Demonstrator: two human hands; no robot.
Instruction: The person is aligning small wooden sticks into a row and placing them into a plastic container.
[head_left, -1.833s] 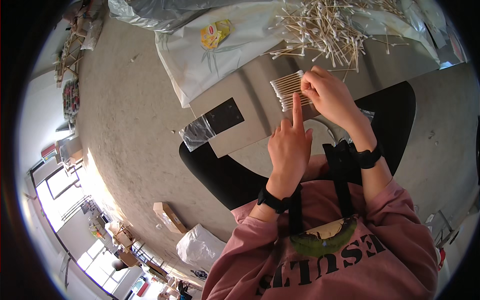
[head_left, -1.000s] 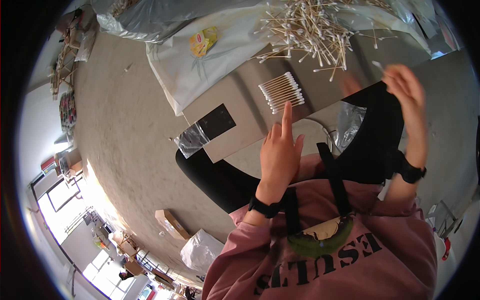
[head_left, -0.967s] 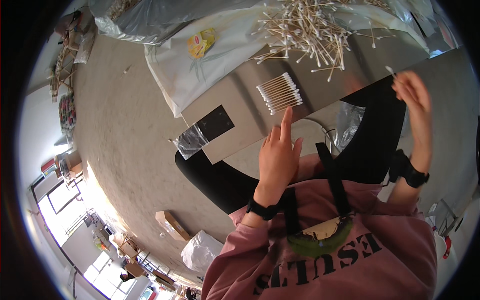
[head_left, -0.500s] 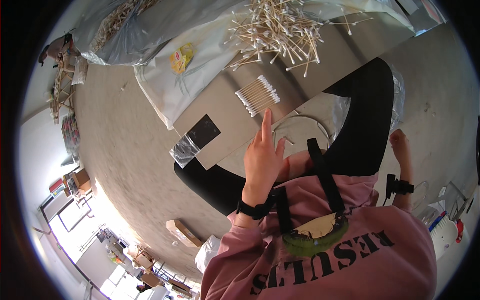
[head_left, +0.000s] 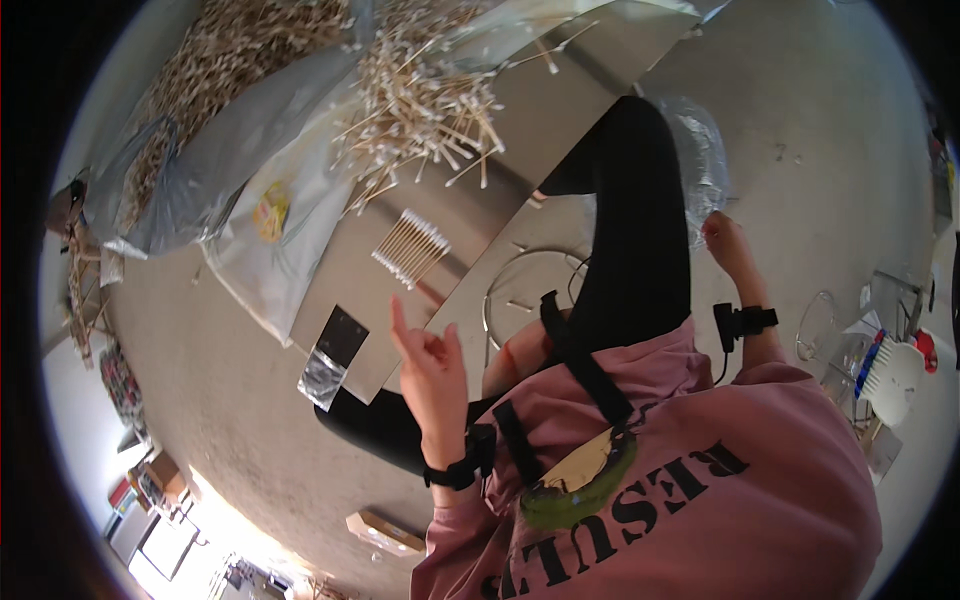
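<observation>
The person sorts cotton swabs into a neat row (head_left: 410, 247) on a flat grey board (head_left: 340, 290). The left hand (head_left: 432, 362) hovers near the row, pointing finger up, other fingers curled. The right hand (head_left: 722, 238) is far right at a clear plastic bag (head_left: 700, 150); its fingers look pinched, but it is too small to tell. The next move probably calls for picking more from the loose pile (head_left: 420, 100) beyond. The board's near edge is close, with open room between row and pile.

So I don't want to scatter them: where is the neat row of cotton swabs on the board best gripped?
Pinch the row of cotton swabs across its wooden middle, from above, fingers on its two long sides. The sticks lie flat and parallel, side by side, so squeezing across them likely keeps them together.
</observation>
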